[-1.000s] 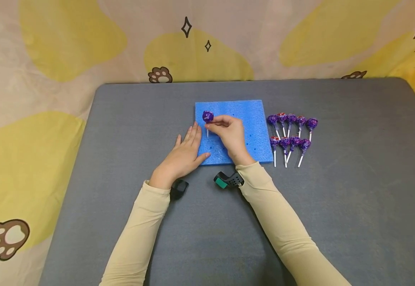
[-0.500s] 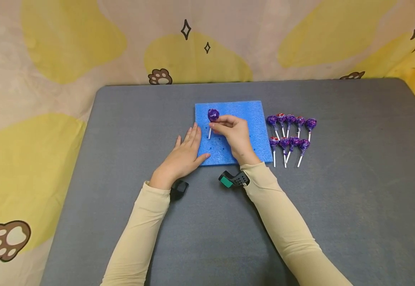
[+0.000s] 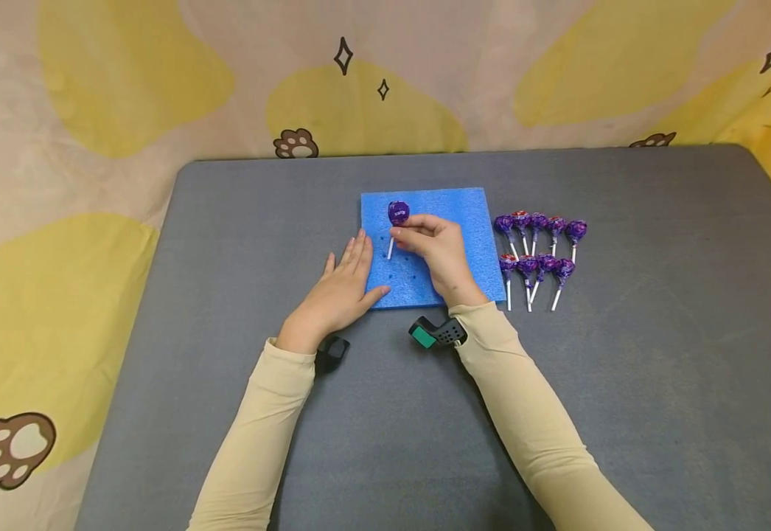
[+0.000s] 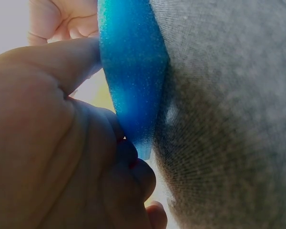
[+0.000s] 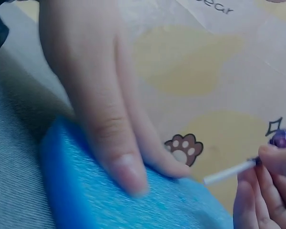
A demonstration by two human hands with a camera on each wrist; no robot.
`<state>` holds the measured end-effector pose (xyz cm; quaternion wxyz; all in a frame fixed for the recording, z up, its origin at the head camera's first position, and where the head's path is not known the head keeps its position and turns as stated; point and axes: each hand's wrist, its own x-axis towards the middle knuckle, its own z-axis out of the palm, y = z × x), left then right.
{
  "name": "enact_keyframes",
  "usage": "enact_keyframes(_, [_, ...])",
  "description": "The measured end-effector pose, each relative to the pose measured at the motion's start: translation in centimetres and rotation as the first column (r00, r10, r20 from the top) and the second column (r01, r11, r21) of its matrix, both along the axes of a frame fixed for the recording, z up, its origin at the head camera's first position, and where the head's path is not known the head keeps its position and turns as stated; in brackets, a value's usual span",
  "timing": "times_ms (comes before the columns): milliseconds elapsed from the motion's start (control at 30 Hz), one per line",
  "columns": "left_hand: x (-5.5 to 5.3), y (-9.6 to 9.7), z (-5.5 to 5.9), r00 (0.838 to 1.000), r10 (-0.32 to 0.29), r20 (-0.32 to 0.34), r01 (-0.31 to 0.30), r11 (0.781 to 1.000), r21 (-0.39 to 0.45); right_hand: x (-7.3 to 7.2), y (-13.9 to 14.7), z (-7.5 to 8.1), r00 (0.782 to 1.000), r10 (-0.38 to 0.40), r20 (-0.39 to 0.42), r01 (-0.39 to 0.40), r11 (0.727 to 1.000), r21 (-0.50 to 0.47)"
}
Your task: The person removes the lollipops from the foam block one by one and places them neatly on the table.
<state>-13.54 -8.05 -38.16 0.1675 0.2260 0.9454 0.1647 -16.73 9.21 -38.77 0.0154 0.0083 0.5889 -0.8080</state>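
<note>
My right hand (image 3: pixel 444 254) pinches a purple-wrapped lollipop (image 3: pixel 398 213) between thumb and fingers, just below the candy. The candy is uppermost, and the white stick (image 5: pixel 229 172) slants down with its lower end bare above the blue foam board (image 3: pixel 455 214). Small dark holes dot the board's top. My left hand (image 3: pixel 335 295) rests with straight fingers on the board's left edge, thumb at its near left corner. In the left wrist view, the foam board (image 4: pixel 133 71) shows edge-on beside the left hand (image 4: pixel 52 133).
Right of the board, several purple lollipops (image 3: pixel 576 231) lie in two rows on the grey table (image 3: pixel 657 332), sticks toward me. A patterned cloth (image 3: pixel 412 125) hangs behind the table's far edge. Each wrist wears a dark strap (image 3: pixel 448 332).
My right hand has shifted slightly right with the lollipop, mostly in the first half second. The left hand stays in place on the board.
</note>
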Motion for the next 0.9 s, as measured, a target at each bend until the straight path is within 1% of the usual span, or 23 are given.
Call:
enact_keyframes(100, [0.0, 0.1, 0.0, 1.000, -0.002, -0.002, 0.002, 1.000, 0.004, 0.0, 0.5, 0.3, 0.999, 0.049, 0.023, -0.047, 0.995, -0.083])
enact_keyframes(200, [0.1, 0.2, 0.1, 1.000, -0.003, 0.001, 0.003, 1.000, 0.005, 0.1, 1.1, 0.6, 0.995, 0.096, 0.031, -0.089, 0.983, -0.162])
enact_keyframes(300, [0.1, 0.2, 0.1, 1.000, -0.001, 0.006, 0.001, 1.000, 0.006, 0.1, 1.6, 1.0, 0.991, 0.130, 0.027, -0.121, 0.970, -0.213])
enact_keyframes(367, [0.1, 0.2, 0.0, 1.000, -0.001, 0.007, 0.001, 1.000, 0.006, 0.2, 2.0, 1.4, 0.990, 0.141, 0.018, -0.133, 0.965, -0.225])
enact_keyframes(467, [0.1, 0.2, 0.0, 1.000, -0.001, 0.007, 0.001, 1.000, 0.005, 0.3, 2.5, 2.0, 0.990, 0.140, 0.006, -0.135, 0.963, -0.232])
enact_keyframes(700, [0.1, 0.2, 0.1, 1.000, -0.002, 0.006, 0.002, 1.000, 0.001, 0.7, 4.1, 3.9, 0.996, 0.090, -0.021, -0.092, 0.975, -0.204])
enact_keyframes(900, [0.2, 0.1, -0.1, 1.000, -0.007, -0.004, 0.007, 1.000, 0.007, 0.9, 5.6, 4.7, 0.998, 0.059, -0.030, -0.064, 0.972, -0.224])
